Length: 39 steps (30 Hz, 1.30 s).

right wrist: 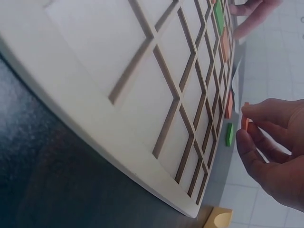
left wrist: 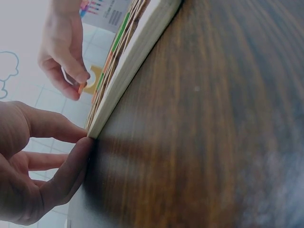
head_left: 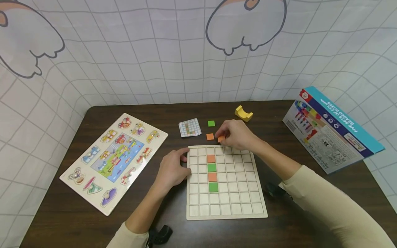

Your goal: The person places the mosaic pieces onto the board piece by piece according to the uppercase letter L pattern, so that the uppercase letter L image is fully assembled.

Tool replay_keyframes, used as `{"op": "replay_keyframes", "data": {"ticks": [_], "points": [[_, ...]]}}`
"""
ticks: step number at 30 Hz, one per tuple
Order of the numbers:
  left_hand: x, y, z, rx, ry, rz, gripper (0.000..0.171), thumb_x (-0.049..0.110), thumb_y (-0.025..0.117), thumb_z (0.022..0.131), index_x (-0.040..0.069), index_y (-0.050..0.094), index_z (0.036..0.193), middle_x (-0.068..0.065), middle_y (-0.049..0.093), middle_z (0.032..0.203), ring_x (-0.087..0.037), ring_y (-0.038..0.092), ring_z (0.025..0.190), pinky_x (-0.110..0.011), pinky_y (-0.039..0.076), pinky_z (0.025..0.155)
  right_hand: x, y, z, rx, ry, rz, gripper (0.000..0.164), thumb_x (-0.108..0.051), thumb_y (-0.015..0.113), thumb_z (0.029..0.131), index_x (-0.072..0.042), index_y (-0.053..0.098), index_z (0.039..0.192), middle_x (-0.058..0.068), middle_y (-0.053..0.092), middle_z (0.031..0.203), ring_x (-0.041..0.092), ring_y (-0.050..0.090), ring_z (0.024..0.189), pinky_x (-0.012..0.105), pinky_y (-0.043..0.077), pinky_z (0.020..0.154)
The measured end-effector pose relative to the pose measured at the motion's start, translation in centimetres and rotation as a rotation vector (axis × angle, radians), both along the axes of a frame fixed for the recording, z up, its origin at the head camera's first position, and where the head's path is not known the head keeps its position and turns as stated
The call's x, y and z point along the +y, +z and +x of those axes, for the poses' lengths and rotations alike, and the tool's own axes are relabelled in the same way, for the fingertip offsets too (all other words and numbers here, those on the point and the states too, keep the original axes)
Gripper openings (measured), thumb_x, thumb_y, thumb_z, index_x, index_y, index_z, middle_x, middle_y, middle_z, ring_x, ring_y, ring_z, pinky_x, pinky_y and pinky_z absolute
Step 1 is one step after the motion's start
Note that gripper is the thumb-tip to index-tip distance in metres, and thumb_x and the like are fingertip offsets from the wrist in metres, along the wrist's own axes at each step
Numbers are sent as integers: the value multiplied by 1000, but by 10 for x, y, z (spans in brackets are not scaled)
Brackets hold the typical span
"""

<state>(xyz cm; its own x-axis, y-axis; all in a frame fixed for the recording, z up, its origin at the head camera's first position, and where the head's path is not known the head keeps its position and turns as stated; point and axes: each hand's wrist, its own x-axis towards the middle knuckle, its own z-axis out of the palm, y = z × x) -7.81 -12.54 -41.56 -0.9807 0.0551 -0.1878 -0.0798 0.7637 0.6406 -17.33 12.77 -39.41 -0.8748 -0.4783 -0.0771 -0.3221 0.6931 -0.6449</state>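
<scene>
A pale wooden grid board lies on the table, with a column of orange and green square tiles in its cells. At its upper left edge, my left hand holds the board with thumb and fingers; the left wrist view shows the fingertips on the board's rim. Beyond the far edge, my right hand pinches an orange square tile between thumb and fingers. Left of that hand lies another orange tile, with a green tile behind it. A small card with a grid pattern lies farther left.
A wooden picture puzzle board with knobbed vehicle and toy pieces lies at the left. At the back is a yellow curved block. A tall printed box stands at the right, and a white grid-patterned cloth hangs behind the table.
</scene>
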Motion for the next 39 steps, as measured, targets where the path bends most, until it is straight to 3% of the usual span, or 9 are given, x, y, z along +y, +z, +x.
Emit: {"op": "replay_keyframes", "data": {"ticks": [39], "points": [[0,0,0,12,-18,-8,72,2,74,69,8,65,140,-3,65,95,-22,56,82,-32,41,71,-3,3,33,5,32,-24,16,-8,83,83,-11,83,98,-1,72,101,14,61,82,31,51,76]]}}
